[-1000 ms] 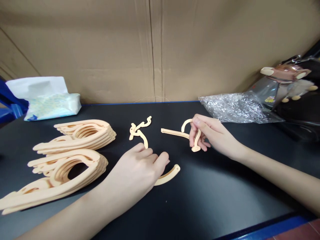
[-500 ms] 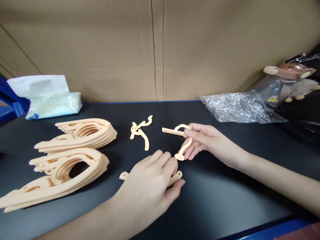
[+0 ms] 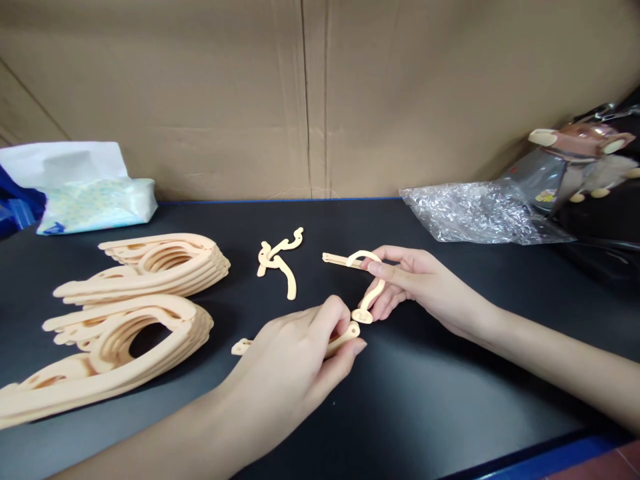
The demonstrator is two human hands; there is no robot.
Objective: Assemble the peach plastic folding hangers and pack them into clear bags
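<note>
My left hand is closed round a flat, pale plastic strip with a hole near its end; the strip's other end shows left of the hand, its middle is covered. Just above and right of it, my right hand pinches a curved, pale hook-shaped piece with a small round foot at its lower end. A straight, slotted bar of the same colour juts left from these fingers. That foot sits close to the strip's holed end; I cannot tell whether they touch. Several small curved pieces lie loose beyond my left hand.
Two stacks of pale curved frames, a rear stack and a front stack, stand at the left. Behind them is a tissue pack. A clear plastic bag and a brown animal-faced bottle are at the back right.
The strip's right end has come up and slightly left in my left hand, nearer the hook piece's foot. My right hand has barely moved. The view has shifted a little.
</note>
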